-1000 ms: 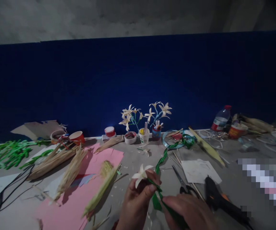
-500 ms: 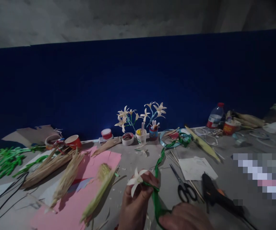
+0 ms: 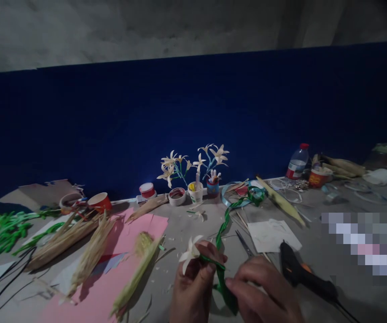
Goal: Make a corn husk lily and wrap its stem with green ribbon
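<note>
My left hand [image 3: 193, 285] is closed in a pinch around the thin green stem of a white flower [image 3: 189, 255] with long pointed petals. The flower faces left, just above the thumb. A green ribbon [image 3: 224, 224] meets the stem at my left fingertips, and its twisted length runs up to a roll at the back of the table. My right hand [image 3: 263, 287] is closed at the lower part of the ribbon, which hangs in a wide green fold between the hands. Scissors [image 3: 243, 242] lie behind my right hand, their handles hidden by it.
A black glue gun [image 3: 306, 273] lies to the right, near a white paper sheet [image 3: 274, 235]. On the left are pink paper [image 3: 158, 224], corn husks [image 3: 89, 251] and green fuzzy stems [image 3: 5, 233]. Finished flowers [image 3: 215, 154], paint pots and a bottle [image 3: 298, 162] line the back.
My right hand has moved up and come closer to my left, now covering the scissors' handles. The ribbon's lower part has shifted right. My left hand still holds the flower.
</note>
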### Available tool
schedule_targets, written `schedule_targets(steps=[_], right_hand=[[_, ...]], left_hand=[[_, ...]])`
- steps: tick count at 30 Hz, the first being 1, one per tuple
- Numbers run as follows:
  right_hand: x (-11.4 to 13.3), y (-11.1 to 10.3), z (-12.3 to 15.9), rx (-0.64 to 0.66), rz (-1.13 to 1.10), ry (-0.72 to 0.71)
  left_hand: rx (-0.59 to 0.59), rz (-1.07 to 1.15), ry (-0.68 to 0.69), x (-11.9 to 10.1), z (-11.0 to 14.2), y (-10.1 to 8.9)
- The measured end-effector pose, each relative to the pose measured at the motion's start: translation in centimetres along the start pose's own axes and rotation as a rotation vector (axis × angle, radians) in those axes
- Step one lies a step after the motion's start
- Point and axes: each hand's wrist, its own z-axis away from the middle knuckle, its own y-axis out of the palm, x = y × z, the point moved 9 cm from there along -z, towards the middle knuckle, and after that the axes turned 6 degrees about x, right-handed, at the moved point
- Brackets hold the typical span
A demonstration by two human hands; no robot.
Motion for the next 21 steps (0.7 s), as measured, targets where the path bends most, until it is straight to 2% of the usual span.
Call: schedule_targets(steps=[5,10,16,21], right_hand=[[0.2,0.2,-0.6,-0.081,0.069,-0.014],[0.6,0.3,0.0,-0.085,0.078,-0.047],[1.0,0.0,-0.4,-0.082,0.104,-0.062],[0.9,-0.3,-0.8,-0.055,0.065,-0.04]], left_hand=[[-0.034,0.042,-0.062,1.0,0.2,-0.5],[0.022,-0.073,0.033,-0.4,0.0,0.4],[-0.026,-0.143,0.102,-1.6,0.3,0.8],[0.002,-0.149,0.085,-1.6,0.4,1.2]])
